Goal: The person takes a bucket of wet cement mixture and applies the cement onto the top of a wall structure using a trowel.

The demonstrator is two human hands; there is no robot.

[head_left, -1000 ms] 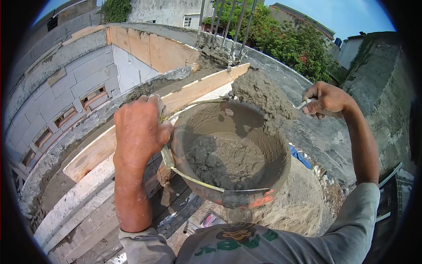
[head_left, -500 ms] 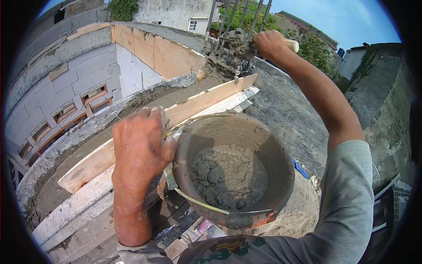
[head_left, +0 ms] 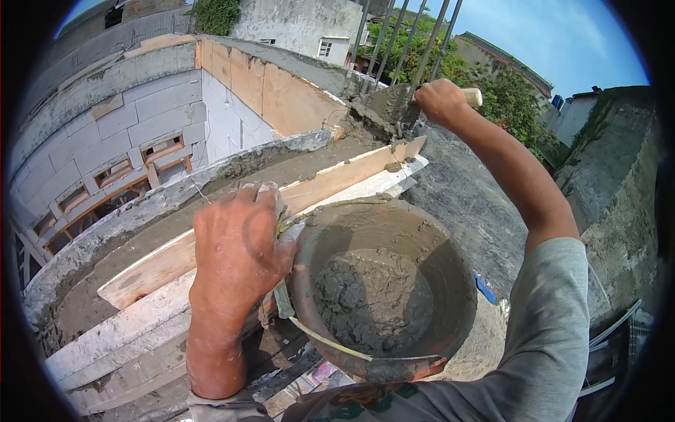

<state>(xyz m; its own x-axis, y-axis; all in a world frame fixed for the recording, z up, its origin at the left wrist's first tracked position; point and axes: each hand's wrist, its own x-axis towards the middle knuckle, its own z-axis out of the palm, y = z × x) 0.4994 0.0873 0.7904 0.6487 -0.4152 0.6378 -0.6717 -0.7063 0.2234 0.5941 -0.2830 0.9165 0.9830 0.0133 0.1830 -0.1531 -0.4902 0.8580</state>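
Note:
A bucket (head_left: 460, 260), its inside coated in grey, holds wet mortar (head_left: 373, 299). My left hand (head_left: 242, 246) is closed at the bucket's left rim, by its yellowish handle (head_left: 327, 341); the fingertips are partly hidden. Stretched out ahead, my right hand (head_left: 441, 102) grips a trowel by its pale round handle (head_left: 472, 97). The trowel's blade (head_left: 390, 103), smeared grey, is tilted beside the upright steel bars (head_left: 430, 49), above mortar at the far end of the formwork. Below it, a wooden board (head_left: 351, 169) edges a strip of wet mortar (head_left: 151, 246).
Pale boards (head_left: 126, 337) lie along the left of the bucket. Beyond the mortar strip, a block wall (head_left: 133, 123) drops into an opening. A rough grey surface (head_left: 464, 190) spreads right of the bucket, with a tall concrete wall (head_left: 619, 169) farther right.
The lump of mortar seen by the steel bars has come down, and the trowel blade now shows. My left hand stays at the bucket; the view has shifted slightly.

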